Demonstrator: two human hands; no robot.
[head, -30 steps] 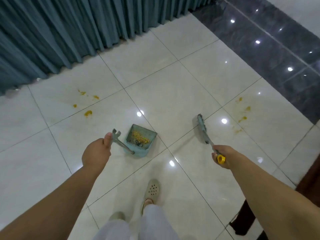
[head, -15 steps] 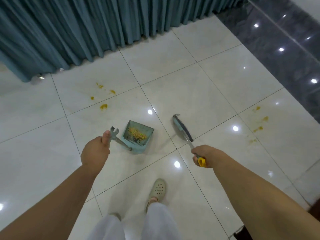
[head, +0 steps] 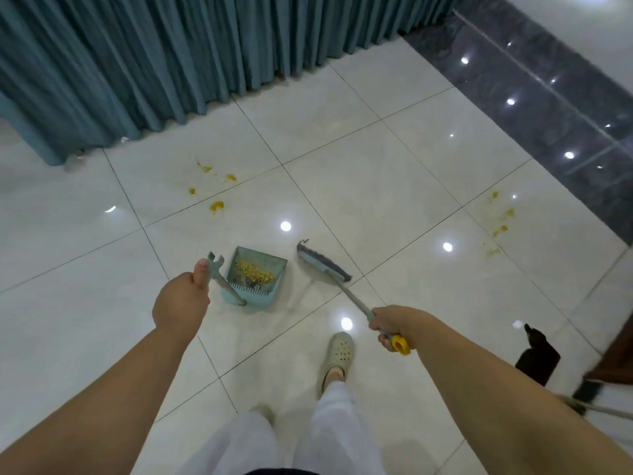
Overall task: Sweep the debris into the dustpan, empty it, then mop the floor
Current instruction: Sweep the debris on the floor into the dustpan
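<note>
At lower centre our right hand grips the broom, its handle slanting up-left to the head. Our left hand clasps the dustpan handle; the pan, holding debris, opens toward the curtain. Yellow stains lie beyond.

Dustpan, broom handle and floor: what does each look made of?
Dustpan: looks like moulded plastic, matte pale teal, with comb teeth formed in its rear edge. Broom handle: probably metal tube, thin, grey with a slight sheen, ending in a yellow cap that looks plastic. Floor: glazed or polished tile, off-white, with mirror-like lamp reflections and thin grout lines.
</note>
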